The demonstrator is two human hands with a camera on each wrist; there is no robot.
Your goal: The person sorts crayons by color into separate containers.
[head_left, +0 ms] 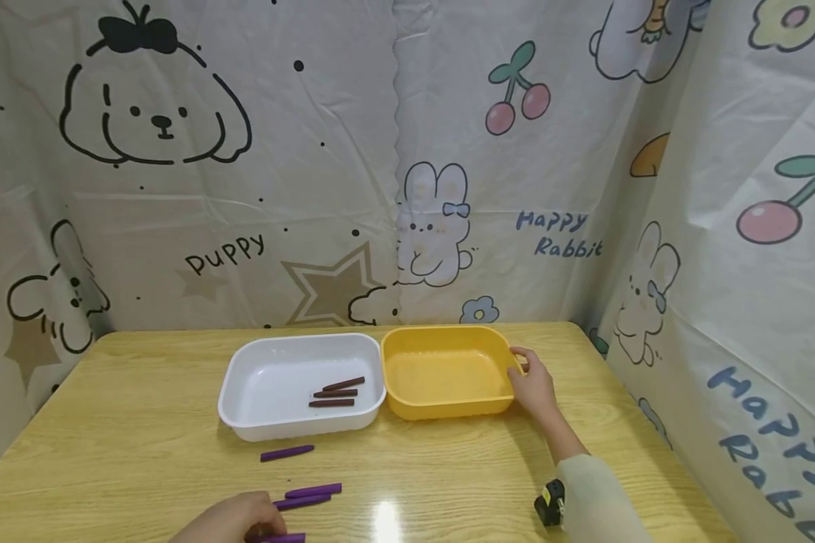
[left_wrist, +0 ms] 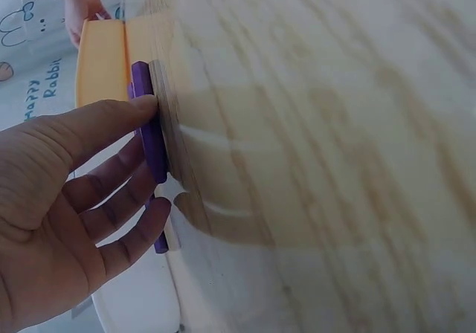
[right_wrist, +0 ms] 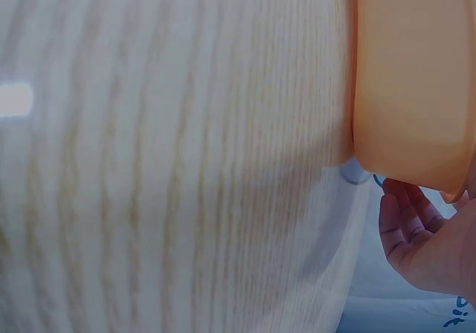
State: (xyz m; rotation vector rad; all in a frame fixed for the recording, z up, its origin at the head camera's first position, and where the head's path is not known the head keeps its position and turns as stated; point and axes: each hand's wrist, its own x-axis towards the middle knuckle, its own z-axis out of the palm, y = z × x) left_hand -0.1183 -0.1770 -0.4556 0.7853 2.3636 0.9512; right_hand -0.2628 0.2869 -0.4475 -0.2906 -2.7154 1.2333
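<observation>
At the bottom of the head view my left hand (head_left: 234, 519) pinches a purple crayon (head_left: 284, 538) low at the tabletop. From the left wrist, the thumb lies on the purple crayon (left_wrist: 153, 143) with curled fingers behind it. Two more purple crayons (head_left: 315, 491) lie side by side just beyond this hand, and another purple crayon (head_left: 287, 453) sits nearer the bins. My right hand (head_left: 535, 385) grips the right end of the yellow bin (head_left: 448, 411), thumb at the rim. In the right wrist view its fingers (right_wrist: 413, 210) curl against the bin's outer end.
Left of the yellow bin, side against side, stands a white bin (head_left: 299, 430) with three brown crayons (head_left: 335, 393) inside. The wooden table (head_left: 143, 422) ends at a printed cloth (head_left: 312, 151) behind and at the sides. A small black device (head_left: 550, 503) sits by the right sleeve.
</observation>
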